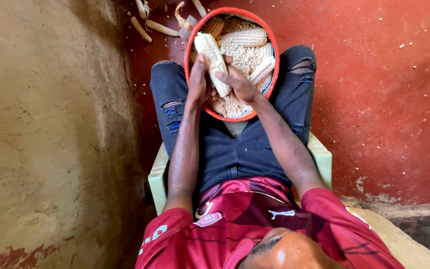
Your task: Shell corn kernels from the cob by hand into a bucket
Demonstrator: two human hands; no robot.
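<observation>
The red basin (190,37) rests on the lap, mud wall close on the left, open red floor (384,89) right. Both arms reach forward; left hand (197,82) and right hand (240,84) grip one maize cob (212,57) above the loose kernels (242,57).

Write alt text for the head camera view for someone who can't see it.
A seated person's left hand and right hand grip a pale corn cob over a red basin of loose kernels and cobs, held on the lap.
</observation>
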